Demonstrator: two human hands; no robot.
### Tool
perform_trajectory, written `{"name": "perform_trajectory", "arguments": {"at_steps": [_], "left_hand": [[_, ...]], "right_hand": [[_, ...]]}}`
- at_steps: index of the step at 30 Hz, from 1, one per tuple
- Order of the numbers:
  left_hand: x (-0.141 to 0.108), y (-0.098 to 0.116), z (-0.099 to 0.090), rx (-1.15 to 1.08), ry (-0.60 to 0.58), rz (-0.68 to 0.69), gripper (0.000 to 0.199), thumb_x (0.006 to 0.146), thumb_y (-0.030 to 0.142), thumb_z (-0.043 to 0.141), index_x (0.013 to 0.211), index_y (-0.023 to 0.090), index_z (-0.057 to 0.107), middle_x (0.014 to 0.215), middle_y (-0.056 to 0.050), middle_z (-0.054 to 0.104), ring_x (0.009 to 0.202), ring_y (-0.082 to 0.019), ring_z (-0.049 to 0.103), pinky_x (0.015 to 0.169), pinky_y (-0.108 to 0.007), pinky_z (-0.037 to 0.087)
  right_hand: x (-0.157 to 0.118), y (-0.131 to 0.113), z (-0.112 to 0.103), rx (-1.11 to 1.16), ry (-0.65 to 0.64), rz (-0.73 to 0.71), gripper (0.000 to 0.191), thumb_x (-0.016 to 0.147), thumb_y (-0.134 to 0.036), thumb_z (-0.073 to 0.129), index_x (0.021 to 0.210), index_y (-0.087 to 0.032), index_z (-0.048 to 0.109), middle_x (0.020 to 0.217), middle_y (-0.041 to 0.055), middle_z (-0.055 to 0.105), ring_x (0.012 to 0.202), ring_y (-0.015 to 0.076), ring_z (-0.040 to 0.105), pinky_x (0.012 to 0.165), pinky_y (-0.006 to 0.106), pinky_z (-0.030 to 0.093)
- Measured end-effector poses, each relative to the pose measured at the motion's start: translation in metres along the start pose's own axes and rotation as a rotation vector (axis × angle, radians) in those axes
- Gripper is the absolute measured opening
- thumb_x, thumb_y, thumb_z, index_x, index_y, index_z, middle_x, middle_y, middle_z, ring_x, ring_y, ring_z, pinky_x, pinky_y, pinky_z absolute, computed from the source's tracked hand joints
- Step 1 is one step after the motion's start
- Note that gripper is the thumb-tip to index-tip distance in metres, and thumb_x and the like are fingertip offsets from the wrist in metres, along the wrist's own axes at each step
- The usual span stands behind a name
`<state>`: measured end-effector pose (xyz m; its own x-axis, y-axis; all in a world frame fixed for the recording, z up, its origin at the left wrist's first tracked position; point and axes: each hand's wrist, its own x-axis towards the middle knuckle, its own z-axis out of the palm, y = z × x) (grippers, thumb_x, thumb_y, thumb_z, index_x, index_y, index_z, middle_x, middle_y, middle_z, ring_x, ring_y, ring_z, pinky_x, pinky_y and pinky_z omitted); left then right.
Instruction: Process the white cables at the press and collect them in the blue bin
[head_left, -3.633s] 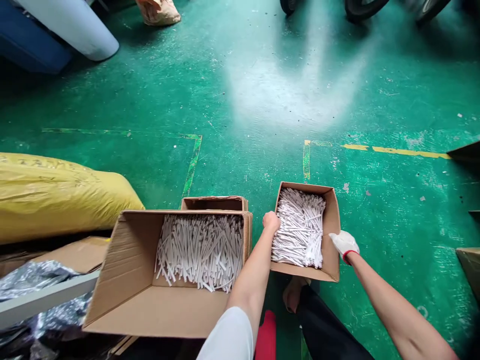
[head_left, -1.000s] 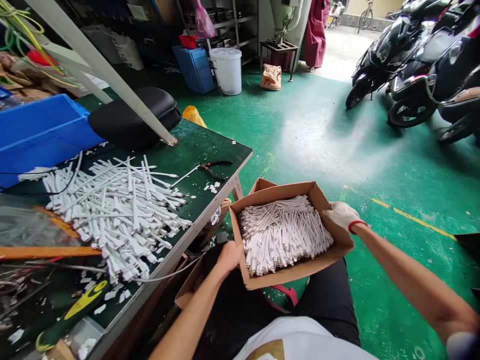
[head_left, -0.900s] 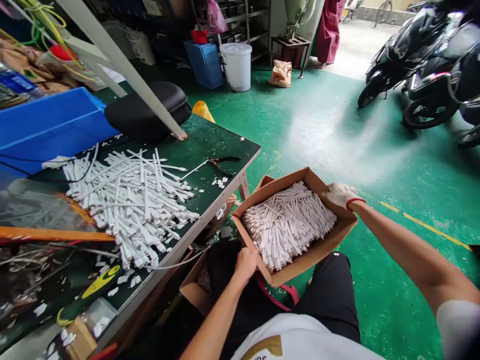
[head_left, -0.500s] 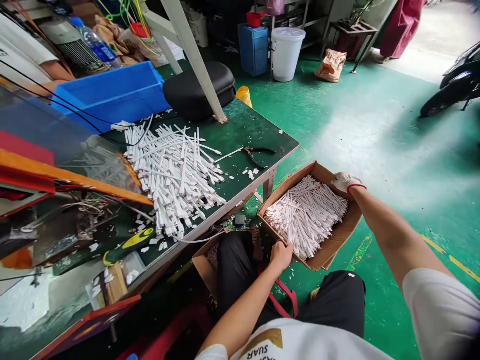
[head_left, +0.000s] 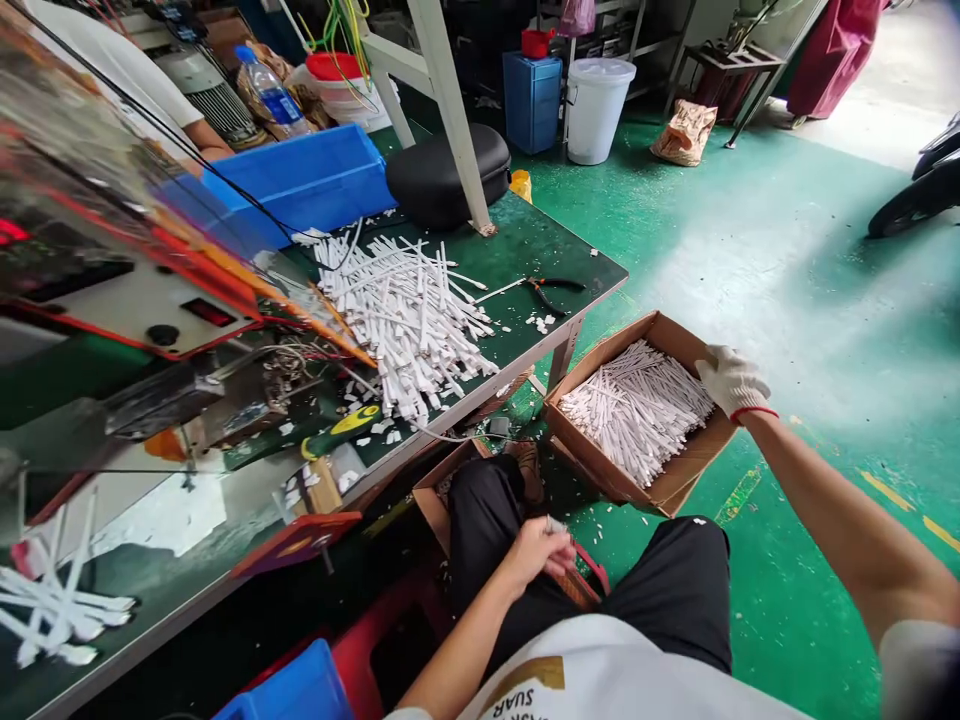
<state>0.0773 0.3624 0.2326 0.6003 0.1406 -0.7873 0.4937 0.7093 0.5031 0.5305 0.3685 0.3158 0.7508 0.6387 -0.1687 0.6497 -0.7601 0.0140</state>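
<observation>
A cardboard box [head_left: 686, 482] filled with thin white strips [head_left: 637, 410], which look like cable ties or short white cables, stands low in front of me, to the right of the bench corner. My right hand [head_left: 733, 382], in a white knitted glove with a red cuff, grips its right rim. My bare left hand [head_left: 536, 550] hovers over my lap, apart from the box, fingers loosely curled and slightly apart; I see nothing clearly held in it. On the green bench [head_left: 559, 245] lies a large heap of similar white pieces [head_left: 409, 320].
Pliers [head_left: 551, 295] lie near the bench corner. A blue bin [head_left: 300, 185] and a black case [head_left: 450, 180] stand farther back. A machine [head_left: 172, 310] and a yellow-green handled tool [head_left: 341, 432] are at left. Another person's arm [head_left: 208, 138] shows behind the bin.
My left hand has let go of the box's near rim and drawn back toward my lap. The right hand stays at the rim. My view has swung left.
</observation>
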Motion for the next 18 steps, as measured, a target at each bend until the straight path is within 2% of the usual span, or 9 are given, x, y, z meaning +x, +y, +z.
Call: {"name": "perform_trajectory", "arguments": {"at_steps": [3, 5, 7, 10, 13, 16, 18], "left_hand": [[-0.054, -0.047, -0.023, -0.192, -0.125, -0.060, 0.042, 0.070, 0.055, 0.072, 0.079, 0.016, 0.061, 0.088, -0.013, 0.074, 0.081, -0.024, 0.072, 0.072, -0.033, 0.054], [-0.083, -0.067, -0.040, -0.379, -0.200, -0.055, 0.036, 0.069, 0.048, 0.077, 0.074, 0.015, 0.063, 0.090, -0.014, 0.075, 0.087, -0.024, 0.072, 0.082, -0.034, 0.052], [-0.101, -0.071, -0.059, -0.488, -0.257, -0.015, 0.031, 0.073, 0.043, 0.076, 0.072, 0.014, 0.064, 0.093, -0.015, 0.075, 0.088, -0.024, 0.072, 0.085, -0.035, 0.051], [-0.116, -0.047, -0.087, -0.409, -0.337, 0.088, 0.033, 0.084, 0.046, 0.065, 0.081, 0.013, 0.068, 0.094, -0.017, 0.074, 0.084, -0.026, 0.072, 0.080, -0.037, 0.051], [-0.127, -0.007, -0.114, -0.238, -0.341, 0.236, 0.038, 0.089, 0.049, 0.059, 0.084, 0.012, 0.068, 0.087, -0.016, 0.075, 0.083, -0.025, 0.072, 0.079, -0.034, 0.050], [-0.152, 0.027, -0.138, -0.089, -0.280, 0.382, 0.039, 0.088, 0.051, 0.060, 0.081, 0.013, 0.067, 0.080, -0.013, 0.076, 0.080, -0.023, 0.071, 0.079, -0.033, 0.049], [-0.179, 0.036, -0.153, 0.015, -0.275, 0.488, 0.039, 0.087, 0.051, 0.062, 0.080, 0.013, 0.069, 0.079, -0.013, 0.076, 0.081, -0.024, 0.070, 0.082, -0.034, 0.049]], "right_hand": [[-0.064, -0.014, 0.000, 0.049, 0.072, -0.031, 0.047, 0.097, -0.043, 0.049, 0.137, -0.019, 0.058, 0.133, 0.0172, 0.058, 0.115, 0.0277, 0.055, 0.085, 0.036, 0.040], [-0.108, -0.039, 0.000, 0.066, 0.028, -0.048, 0.041, 0.096, -0.040, 0.051, 0.131, -0.023, 0.063, 0.132, 0.0112, 0.060, 0.112, 0.0270, 0.058, 0.085, 0.034, 0.044], [-0.145, -0.078, 0.000, 0.088, -0.032, -0.117, 0.035, 0.095, -0.038, 0.052, 0.124, -0.024, 0.067, 0.126, 0.0081, 0.063, 0.107, 0.0261, 0.062, 0.084, 0.034, 0.048], [-0.178, -0.148, -0.002, 0.128, -0.042, -0.265, 0.027, 0.094, -0.038, 0.058, 0.115, -0.025, 0.070, 0.121, 0.0072, 0.065, 0.102, 0.0238, 0.063, 0.086, 0.033, 0.050], [-0.175, -0.217, -0.012, 0.148, -0.004, -0.328, 0.032, 0.097, -0.040, 0.058, 0.120, -0.020, 0.065, 0.123, 0.0092, 0.061, 0.105, 0.0220, 0.061, 0.092, 0.038, 0.051], [-0.144, -0.281, -0.033, 0.136, 0.048, -0.383, 0.037, 0.098, -0.038, 0.058, 0.126, -0.014, 0.059, 0.125, 0.0106, 0.058, 0.108, 0.0238, 0.060, 0.092, 0.044, 0.052], [-0.119, -0.319, -0.050, 0.110, 0.076, -0.415, 0.038, 0.097, -0.037, 0.059, 0.127, -0.014, 0.058, 0.125, 0.0106, 0.057, 0.109, 0.0246, 0.059, 0.092, 0.044, 0.052]]}}
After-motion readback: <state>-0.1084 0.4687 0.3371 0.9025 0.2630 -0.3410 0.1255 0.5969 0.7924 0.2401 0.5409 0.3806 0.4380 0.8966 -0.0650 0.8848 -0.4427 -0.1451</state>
